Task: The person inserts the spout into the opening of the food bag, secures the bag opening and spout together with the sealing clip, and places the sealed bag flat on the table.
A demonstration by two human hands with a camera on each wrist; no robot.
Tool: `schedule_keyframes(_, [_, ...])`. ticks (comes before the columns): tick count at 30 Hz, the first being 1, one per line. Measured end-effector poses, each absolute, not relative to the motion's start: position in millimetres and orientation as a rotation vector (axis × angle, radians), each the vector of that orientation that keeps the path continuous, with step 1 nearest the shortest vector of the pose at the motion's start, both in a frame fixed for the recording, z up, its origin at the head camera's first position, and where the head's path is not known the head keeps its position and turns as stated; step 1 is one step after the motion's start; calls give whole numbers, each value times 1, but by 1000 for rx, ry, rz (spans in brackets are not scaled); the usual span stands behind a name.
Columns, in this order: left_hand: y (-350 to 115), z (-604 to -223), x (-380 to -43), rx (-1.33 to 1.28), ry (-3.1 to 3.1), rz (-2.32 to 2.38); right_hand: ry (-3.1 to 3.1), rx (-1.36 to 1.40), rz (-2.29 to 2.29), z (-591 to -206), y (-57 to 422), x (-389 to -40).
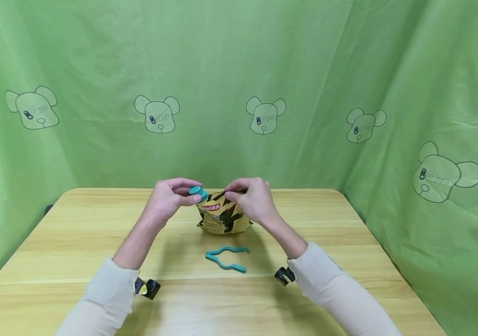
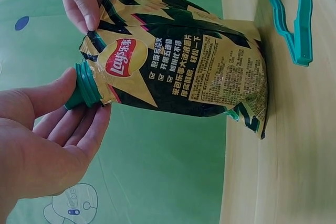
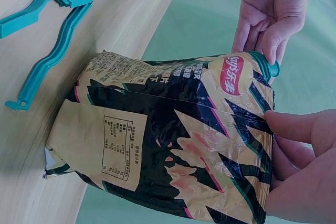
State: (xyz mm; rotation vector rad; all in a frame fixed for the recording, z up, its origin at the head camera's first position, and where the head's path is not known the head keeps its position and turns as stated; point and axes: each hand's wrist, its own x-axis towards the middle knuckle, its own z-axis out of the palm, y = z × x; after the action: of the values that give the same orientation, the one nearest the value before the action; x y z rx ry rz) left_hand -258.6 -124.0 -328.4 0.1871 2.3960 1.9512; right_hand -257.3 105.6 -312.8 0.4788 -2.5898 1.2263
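Risk I see at frame centre: left hand [image 1: 170, 198] pinching teal cap [image 1: 197, 191], right hand [image 1: 252, 198] gripping chip bag [image 1: 222, 218] top; bag may tip, spilling onto worktop [image 1: 75, 242]

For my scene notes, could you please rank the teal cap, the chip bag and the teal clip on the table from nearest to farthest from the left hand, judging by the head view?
1. Teal cap: pinched in the left hand.
2. Chip bag: just right of that hand, standing on the table.
3. Teal clip: flat on the table, nearer the person.
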Motion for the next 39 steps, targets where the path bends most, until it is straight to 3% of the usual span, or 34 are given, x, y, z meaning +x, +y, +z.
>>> schedule_keyframes(39, [-113, -334, -257, 110, 2433, 1992, -2597, 468, 1257, -313, 109, -256])
